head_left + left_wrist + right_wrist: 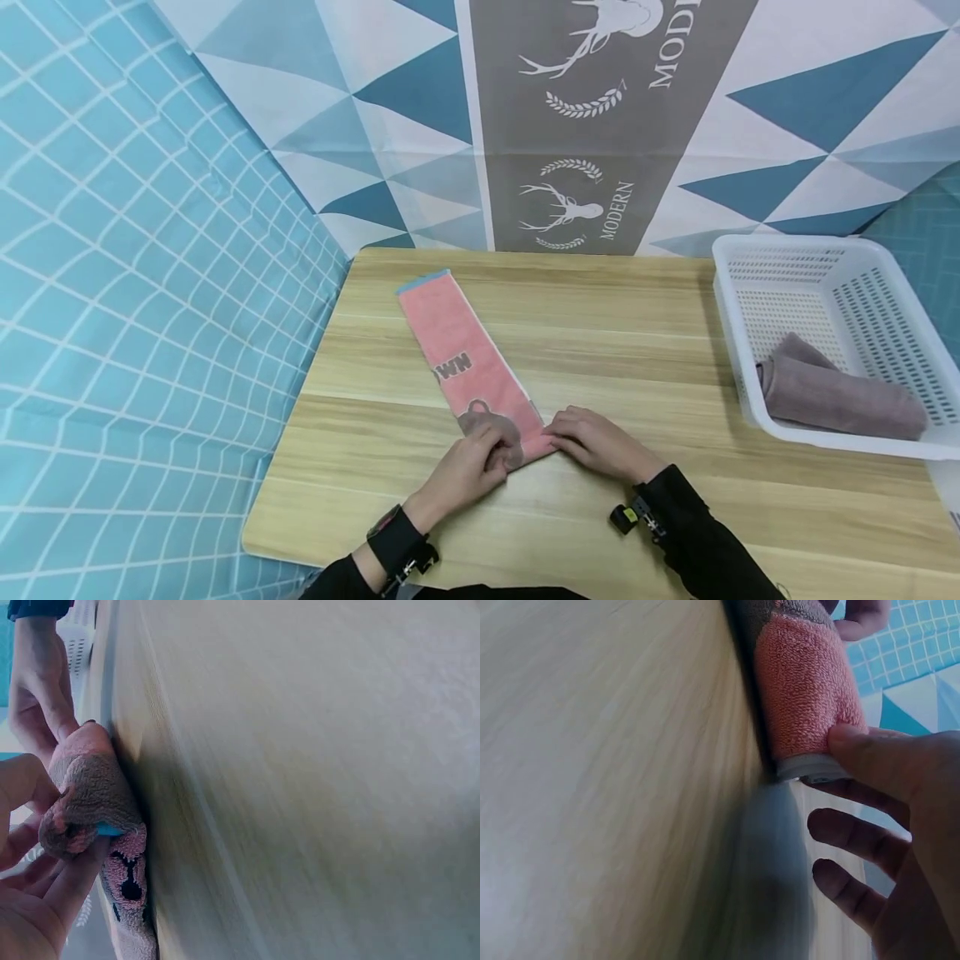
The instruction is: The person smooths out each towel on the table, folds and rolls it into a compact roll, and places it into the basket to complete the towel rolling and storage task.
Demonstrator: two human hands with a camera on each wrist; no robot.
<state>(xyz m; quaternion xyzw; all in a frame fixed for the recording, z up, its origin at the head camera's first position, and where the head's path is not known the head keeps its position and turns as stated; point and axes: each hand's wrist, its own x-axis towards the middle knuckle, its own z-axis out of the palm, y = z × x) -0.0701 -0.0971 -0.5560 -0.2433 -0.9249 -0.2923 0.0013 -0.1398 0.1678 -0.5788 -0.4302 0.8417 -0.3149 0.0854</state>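
Observation:
A pink towel point(474, 325) lies as a long narrow strip, slanting across the wooden table. It carries a grey printed figure and dark letters, with a blue edge at its far end. Its near end is curled over into a short roll point(806, 690). My left hand point(467, 468) pinches the left end of this roll, thumb and fingers around the cloth; the left wrist view shows a grey-and-pink spiral end point(71, 825) there. At the right end, my right hand point(600, 442) pinches the roll between thumb and index finger, its other fingers spread apart from the cloth.
A white perforated plastic basket point(731, 333) stands at the table's right side, holding a rolled grey-brown towel point(843, 396). The wooden table point(360, 450) ends at a blue checked cloth point(150, 333) on the left and a patterned cloth point(420, 183) behind.

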